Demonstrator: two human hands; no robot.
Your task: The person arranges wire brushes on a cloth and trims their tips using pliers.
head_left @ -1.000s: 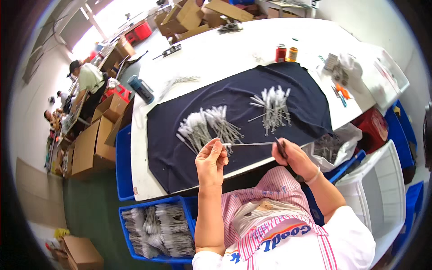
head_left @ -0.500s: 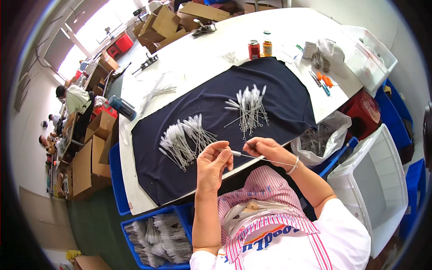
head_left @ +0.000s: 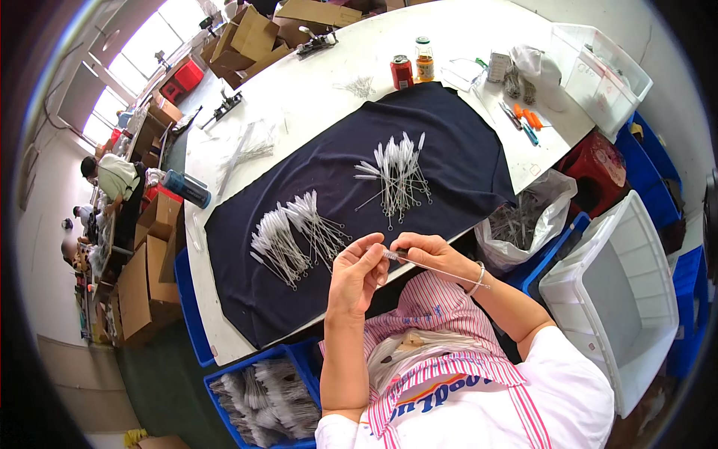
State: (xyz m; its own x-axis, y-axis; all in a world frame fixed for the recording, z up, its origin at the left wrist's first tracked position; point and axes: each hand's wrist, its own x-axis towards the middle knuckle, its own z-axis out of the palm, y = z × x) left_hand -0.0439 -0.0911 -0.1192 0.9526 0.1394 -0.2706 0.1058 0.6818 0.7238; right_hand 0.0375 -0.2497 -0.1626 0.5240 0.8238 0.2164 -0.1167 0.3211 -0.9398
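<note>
My left hand (head_left: 354,278) pinches the white bristle end of a thin wire-handled brush (head_left: 390,255) between thumb and fingers. Close beside it, the closed fingers of my right hand (head_left: 440,258) grip the same brush near the bristles, and its bare wire stem runs back past my wrist. A small dark spot shows at the right fingertips; I cannot make out what it is. Beyond my hands lies a dark blue cloth (head_left: 329,161), carrying a left pile of brushes (head_left: 280,238) and a right pile of brushes (head_left: 395,176). Pale wires (head_left: 415,343) rest in my striped apron (head_left: 441,303).
On the white table (head_left: 314,90) stand a red can (head_left: 402,72), a bottle (head_left: 424,60) and orange-handled tools (head_left: 528,117). A blue crate of brushes (head_left: 265,396) sits at lower left. To the right are a plastic bag (head_left: 523,224) and a white bin (head_left: 617,299).
My right hand has come closer to my left, up to the bristle end of the brush. The whole view has shifted slightly, so the table appears further left.
</note>
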